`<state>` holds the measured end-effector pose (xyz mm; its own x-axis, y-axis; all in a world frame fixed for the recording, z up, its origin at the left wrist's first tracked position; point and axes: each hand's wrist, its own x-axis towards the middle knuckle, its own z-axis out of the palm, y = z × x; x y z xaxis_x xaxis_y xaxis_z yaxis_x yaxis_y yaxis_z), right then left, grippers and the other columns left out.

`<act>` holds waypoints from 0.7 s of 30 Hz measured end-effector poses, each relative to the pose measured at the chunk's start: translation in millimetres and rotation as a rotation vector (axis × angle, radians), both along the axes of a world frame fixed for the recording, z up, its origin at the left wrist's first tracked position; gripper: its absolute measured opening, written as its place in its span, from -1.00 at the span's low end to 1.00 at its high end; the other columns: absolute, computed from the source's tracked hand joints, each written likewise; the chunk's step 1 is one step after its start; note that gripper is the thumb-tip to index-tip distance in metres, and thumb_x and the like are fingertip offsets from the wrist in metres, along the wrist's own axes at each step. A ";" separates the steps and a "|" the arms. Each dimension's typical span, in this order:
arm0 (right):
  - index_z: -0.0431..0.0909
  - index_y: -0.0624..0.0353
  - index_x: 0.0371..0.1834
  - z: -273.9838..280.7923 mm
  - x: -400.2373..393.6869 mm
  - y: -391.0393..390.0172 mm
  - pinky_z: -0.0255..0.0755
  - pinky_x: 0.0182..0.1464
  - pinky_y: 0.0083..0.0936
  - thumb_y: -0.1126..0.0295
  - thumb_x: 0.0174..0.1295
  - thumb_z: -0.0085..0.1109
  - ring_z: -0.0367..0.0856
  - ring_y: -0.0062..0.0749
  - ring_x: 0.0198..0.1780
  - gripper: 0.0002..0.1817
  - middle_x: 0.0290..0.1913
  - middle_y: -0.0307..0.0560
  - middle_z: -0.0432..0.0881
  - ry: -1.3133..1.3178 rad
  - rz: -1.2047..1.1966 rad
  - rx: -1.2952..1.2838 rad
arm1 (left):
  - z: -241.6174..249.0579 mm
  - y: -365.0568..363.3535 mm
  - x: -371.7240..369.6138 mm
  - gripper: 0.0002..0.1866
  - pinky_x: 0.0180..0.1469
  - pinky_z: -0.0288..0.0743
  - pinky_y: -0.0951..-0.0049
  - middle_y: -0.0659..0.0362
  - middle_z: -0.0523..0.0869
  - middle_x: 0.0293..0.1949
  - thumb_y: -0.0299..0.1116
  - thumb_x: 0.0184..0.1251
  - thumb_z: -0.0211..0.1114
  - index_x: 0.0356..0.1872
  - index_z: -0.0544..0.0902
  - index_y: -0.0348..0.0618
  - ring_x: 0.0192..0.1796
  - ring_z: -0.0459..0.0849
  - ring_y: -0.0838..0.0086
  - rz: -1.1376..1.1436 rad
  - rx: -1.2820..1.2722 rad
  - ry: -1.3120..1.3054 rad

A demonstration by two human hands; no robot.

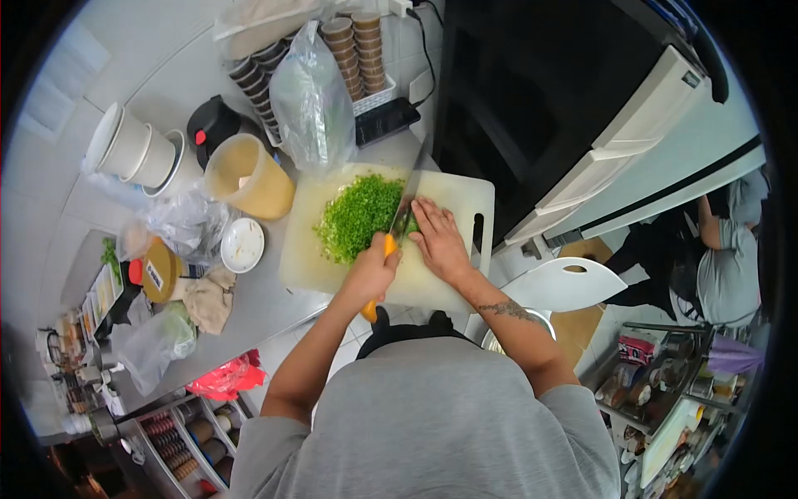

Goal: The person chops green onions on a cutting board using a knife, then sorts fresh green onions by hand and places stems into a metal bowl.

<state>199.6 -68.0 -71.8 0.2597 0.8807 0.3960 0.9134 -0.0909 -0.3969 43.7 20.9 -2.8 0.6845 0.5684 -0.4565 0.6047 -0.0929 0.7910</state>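
A white cutting board point(449, 187) lies on the counter with a heap of finely chopped green onion point(360, 214) on its left half. My left hand point(368, 273) is wrapped round the orange handle of a long knife point(404, 202), whose blade stands on the board at the right edge of the heap. Just right of the blade, my right hand point(438, 237) rests on the board with its fingers pressed together over a small bit of uncut green point(411, 224), mostly hidden beneath them.
Behind the board are a clear plastic bag point(312, 104), a phone point(387, 122) and stacked cups point(339, 46). To the left stand a yellowish container point(249, 177) and a small white dish point(243, 245). Another person point(727, 270) is at the far right, beyond the dark appliance point(532, 91).
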 end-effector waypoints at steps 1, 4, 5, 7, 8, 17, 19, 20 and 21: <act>0.33 0.30 0.35 3.2 2.1 0.3 0.14 0.44 -0.09 0.33 0.34 0.08 0.31 0.02 0.40 -0.47 0.35 0.16 0.39 0.105 0.004 0.042 | -0.5 -1.3 -4.8 -0.68 -0.73 0.41 0.26 -0.06 0.59 -0.57 -0.27 0.47 0.09 -0.03 0.28 -0.32 -0.77 0.54 0.24 0.015 0.009 -0.019; 0.37 0.29 0.26 12.9 8.2 -8.3 0.19 0.40 -0.12 0.42 0.25 0.16 0.35 0.02 0.34 -0.50 0.30 0.14 0.40 0.305 0.018 0.098 | 0.4 -4.9 -15.6 -0.71 -0.72 0.46 0.21 -0.19 0.62 -0.57 -0.29 0.47 0.08 -0.09 0.28 -0.34 -0.74 0.60 0.14 0.051 0.024 -0.043; 0.38 0.29 0.23 16.9 9.3 -13.1 0.21 0.39 -0.13 0.45 0.21 0.18 0.36 0.03 0.32 -0.51 0.29 0.15 0.40 0.287 0.016 0.084 | 1.7 -5.9 -17.2 -0.70 -0.73 0.44 0.24 -0.11 0.60 -0.60 -0.28 0.47 0.08 -0.07 0.28 -0.32 -0.76 0.57 0.20 0.040 0.034 -0.033; 0.40 0.30 0.18 24.0 9.6 -18.4 0.23 0.37 -0.13 0.48 0.16 0.20 0.38 0.04 0.29 -0.52 0.27 0.16 0.41 0.237 0.042 0.062 | 2.6 -7.3 -18.3 -0.69 -0.74 0.39 0.29 0.03 0.54 -0.65 -0.27 0.48 0.09 -0.03 0.27 -0.30 -0.79 0.52 0.31 0.023 0.058 -0.020; 0.41 0.30 0.17 26.7 7.9 -19.8 0.24 0.37 -0.13 0.49 0.15 0.20 0.38 0.05 0.29 -0.53 0.26 0.17 0.41 0.208 0.069 0.058 | -1.5 -8.0 -18.0 -0.70 -0.74 0.39 0.28 0.03 0.54 -0.66 -0.27 0.48 0.09 -0.04 0.27 -0.30 -0.79 0.53 0.30 0.011 0.091 -0.021; 0.40 0.33 0.22 8.2 10.6 -9.7 0.19 0.42 -0.11 0.35 0.20 0.27 0.31 0.08 0.39 -0.46 0.33 0.22 0.37 0.096 0.088 0.066 | -33.1 -12.3 -20.6 -0.73 -0.73 0.41 0.25 -0.05 0.56 -0.68 -0.29 0.48 0.08 -0.11 0.27 -0.28 -0.78 0.55 0.23 -0.058 0.306 -0.064; 0.37 0.35 0.28 5.0 10.4 -9.0 0.18 0.42 -0.10 0.32 0.23 0.26 0.30 0.07 0.42 -0.42 0.36 0.23 0.35 0.058 0.071 0.048 | -27.0 -14.5 -21.2 -0.72 -0.64 0.43 0.17 -0.11 0.58 -0.64 -0.28 0.46 0.09 -0.11 0.28 -0.29 -0.70 0.57 0.14 -0.059 0.305 -0.057; 0.35 0.36 0.31 2.2 10.1 -8.6 0.18 0.43 -0.09 0.31 0.24 0.25 0.30 0.06 0.42 -0.40 0.37 0.23 0.35 0.031 0.061 0.041 | -23.0 -16.0 -21.4 -0.71 -0.55 0.44 0.11 -0.16 0.59 -0.60 -0.28 0.45 0.09 -0.10 0.28 -0.30 -0.63 0.58 0.06 -0.061 0.305 -0.051; 0.33 0.36 0.34 -0.3 9.8 -8.3 0.17 0.43 -0.08 0.30 0.26 0.24 0.30 0.06 0.42 -0.38 0.37 0.24 0.35 0.005 0.050 0.033 | -16.1 -19.1 -21.9 -0.68 -0.38 0.48 -0.01 -0.25 0.62 -0.51 -0.26 0.43 0.10 -0.07 0.29 -0.32 -0.47 0.62 -0.10 -0.063 0.304 -0.038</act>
<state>209.4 -76.4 -72.1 0.2178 0.8792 0.4236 0.9143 -0.0320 -0.4037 21.8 1.8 -18.8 0.7361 0.6308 -0.2454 0.5607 -0.3652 0.7432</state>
